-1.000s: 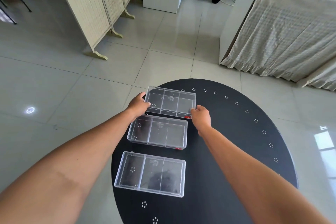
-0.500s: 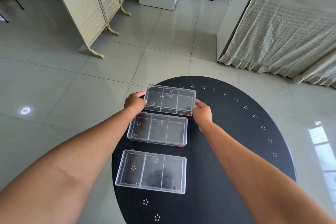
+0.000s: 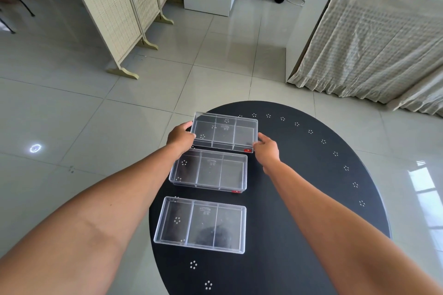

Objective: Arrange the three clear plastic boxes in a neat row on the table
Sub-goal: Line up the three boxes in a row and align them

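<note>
Three clear, rectangular plastic boxes, each split into three compartments, are lying in a line on the round matte black table (image 3: 299,211). The near box (image 3: 201,224) is sitting closest to the table's near edge; the middle box (image 3: 209,170) just beyond it. The far box (image 3: 224,132) is being gripped at its short ends, left hand (image 3: 180,137) and right hand (image 3: 267,149) pinching it.

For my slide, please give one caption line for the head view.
Both hands, left hand and right hand, grip the far clear box above two others on a black table.
</note>
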### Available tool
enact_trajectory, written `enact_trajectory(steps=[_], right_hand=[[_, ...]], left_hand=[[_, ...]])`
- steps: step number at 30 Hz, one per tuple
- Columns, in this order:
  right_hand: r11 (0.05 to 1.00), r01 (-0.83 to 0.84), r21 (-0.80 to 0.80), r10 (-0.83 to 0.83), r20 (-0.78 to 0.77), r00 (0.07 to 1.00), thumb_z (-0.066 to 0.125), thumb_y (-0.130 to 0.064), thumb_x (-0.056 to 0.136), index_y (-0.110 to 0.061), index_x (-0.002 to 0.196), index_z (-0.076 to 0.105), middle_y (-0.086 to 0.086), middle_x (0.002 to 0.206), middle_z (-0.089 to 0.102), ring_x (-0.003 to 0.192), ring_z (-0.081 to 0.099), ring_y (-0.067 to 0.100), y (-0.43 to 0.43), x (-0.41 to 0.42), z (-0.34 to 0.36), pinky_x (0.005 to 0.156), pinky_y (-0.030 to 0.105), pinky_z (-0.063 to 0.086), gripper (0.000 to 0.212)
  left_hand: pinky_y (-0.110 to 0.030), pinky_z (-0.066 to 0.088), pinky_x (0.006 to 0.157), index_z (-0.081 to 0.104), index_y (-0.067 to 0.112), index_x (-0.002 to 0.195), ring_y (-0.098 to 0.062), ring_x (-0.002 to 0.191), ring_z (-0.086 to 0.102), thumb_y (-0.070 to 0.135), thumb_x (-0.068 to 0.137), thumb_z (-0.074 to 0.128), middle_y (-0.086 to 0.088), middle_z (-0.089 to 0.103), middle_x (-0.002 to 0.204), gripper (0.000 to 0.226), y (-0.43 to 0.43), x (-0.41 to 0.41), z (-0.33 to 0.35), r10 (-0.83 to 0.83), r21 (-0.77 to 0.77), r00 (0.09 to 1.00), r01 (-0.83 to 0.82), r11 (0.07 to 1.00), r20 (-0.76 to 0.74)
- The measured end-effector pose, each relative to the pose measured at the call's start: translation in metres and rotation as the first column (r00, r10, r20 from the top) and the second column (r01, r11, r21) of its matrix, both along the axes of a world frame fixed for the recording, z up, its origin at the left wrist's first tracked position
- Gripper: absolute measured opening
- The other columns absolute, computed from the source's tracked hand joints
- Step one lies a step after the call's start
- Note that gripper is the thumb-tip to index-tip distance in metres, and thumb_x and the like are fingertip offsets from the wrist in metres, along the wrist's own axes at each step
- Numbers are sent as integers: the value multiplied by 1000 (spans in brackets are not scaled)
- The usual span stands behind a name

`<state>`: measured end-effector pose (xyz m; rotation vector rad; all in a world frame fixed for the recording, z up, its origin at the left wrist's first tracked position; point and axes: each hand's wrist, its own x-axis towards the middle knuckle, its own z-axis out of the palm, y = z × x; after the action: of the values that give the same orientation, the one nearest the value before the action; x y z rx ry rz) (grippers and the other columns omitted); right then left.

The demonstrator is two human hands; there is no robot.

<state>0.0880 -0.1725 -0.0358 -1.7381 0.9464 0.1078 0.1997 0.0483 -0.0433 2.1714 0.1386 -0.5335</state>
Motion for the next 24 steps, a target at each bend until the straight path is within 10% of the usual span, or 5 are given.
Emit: enact_trajectory(steps=[4,11,16,20,24], right_hand=[[1000,10,19,-9,-21,1000,42,-11,99,-23,152,40,-3,132,65,96,61,18,-1,1,-4,65,23,47,55],[998,51,45,-49,-43,998,53,-26,100,-16,155,31,4,147,51,125,53,24,2,-8,0,97,34,43,60],[999,14,49,-13,-25,1000,62,-32,92,-20,92,57,-4,71,46,71,41,22,10,-35,-3,60,28,38,13],[996,-24,90,24,-9,1000,65,-35,87,-28,77,45,-11,69,34,65,30,14,26,-66,-7,65,31,34,23],[997,-55,61,56,-10,998,62,-32,92,-24,124,63,-4,107,67,101,61,25,43,-89,-14,97,32,46,33]], left_hand=[[-16,36,58,40,26,150,-13,88,57,6,94,46,-7,48,153,60,-1,-1,-1,-22,16,1000,22,1000,-1],[-31,40,102,42,21,149,-26,132,52,18,93,54,-9,51,149,57,8,-11,4,20,-9,1000,-20,1000,-11],[-35,43,105,47,19,145,-28,126,56,18,90,60,-12,54,144,57,30,-34,3,96,-46,995,-97,994,-18],[-37,43,105,45,16,146,-28,128,56,19,89,63,-12,55,143,60,51,-61,-4,132,-20,991,-133,991,-19],[-39,51,98,52,16,141,-32,115,64,23,85,66,-12,68,123,57,71,-81,-17,203,-26,976,-205,978,-76]])
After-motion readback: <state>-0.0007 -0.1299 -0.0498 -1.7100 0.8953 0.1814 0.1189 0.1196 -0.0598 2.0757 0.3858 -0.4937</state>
